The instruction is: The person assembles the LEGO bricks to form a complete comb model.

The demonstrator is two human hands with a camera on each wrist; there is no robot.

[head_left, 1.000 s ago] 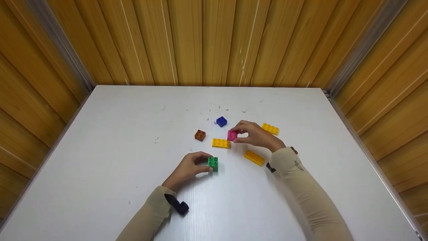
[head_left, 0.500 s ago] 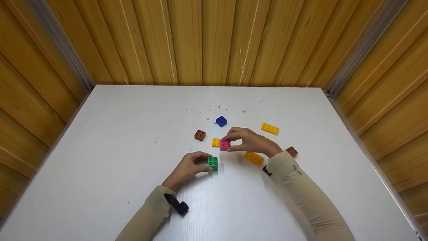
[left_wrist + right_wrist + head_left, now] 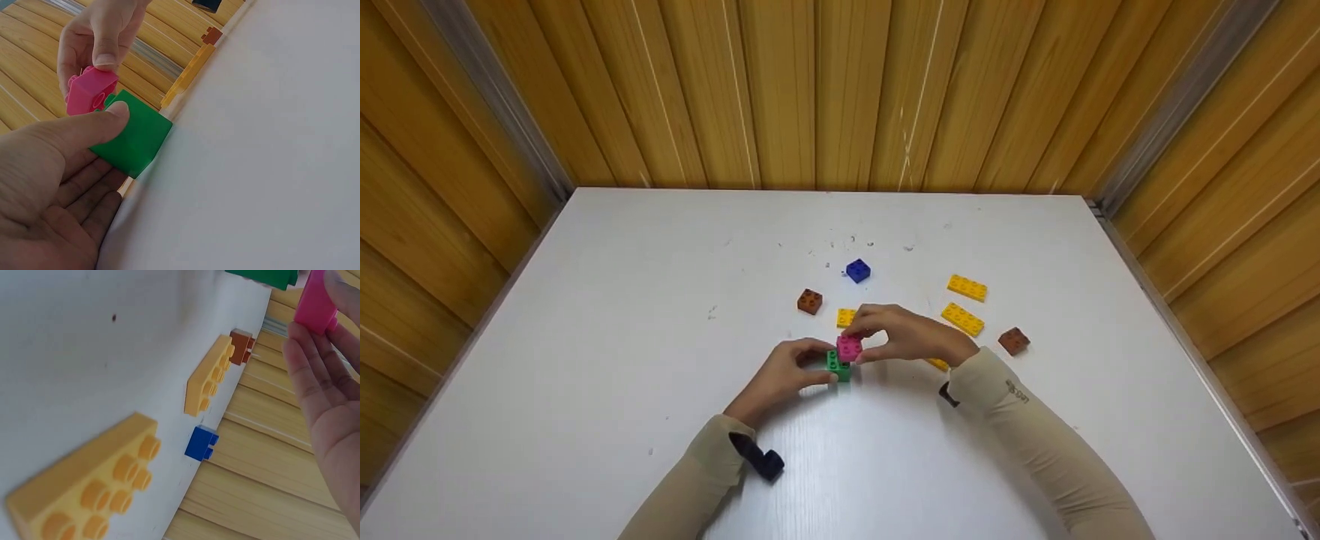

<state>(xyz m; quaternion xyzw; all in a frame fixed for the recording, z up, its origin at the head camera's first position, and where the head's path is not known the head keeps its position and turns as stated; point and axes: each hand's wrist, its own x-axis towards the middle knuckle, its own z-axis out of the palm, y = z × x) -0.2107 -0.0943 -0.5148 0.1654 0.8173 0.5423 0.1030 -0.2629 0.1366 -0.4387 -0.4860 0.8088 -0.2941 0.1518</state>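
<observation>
My left hand [image 3: 781,375] grips a green building block [image 3: 139,134] between thumb and fingers, low at the table top. My right hand [image 3: 911,335] pinches a pink block [image 3: 849,348] just above the green one. In the left wrist view the pink block [image 3: 90,91] is tilted over the green block's studs, with its hollow underside partly visible. Whether the two blocks touch, I cannot tell. Behind my right fingers lies a yellow block [image 3: 846,318], partly covered by them. Another yellow block [image 3: 937,364] is mostly hidden under the right wrist.
Farther back lie a blue block [image 3: 858,271] and a brown block [image 3: 810,301]. To the right are two yellow blocks, one behind [image 3: 967,288] and one nearer [image 3: 962,319], plus another brown block [image 3: 1014,341]. Wood-patterned walls [image 3: 847,90] enclose the white table [image 3: 645,300].
My right hand has carried the pink block left and toward me, from beside the middle yellow block to over the green one. The left hand has stayed put with the green block.
</observation>
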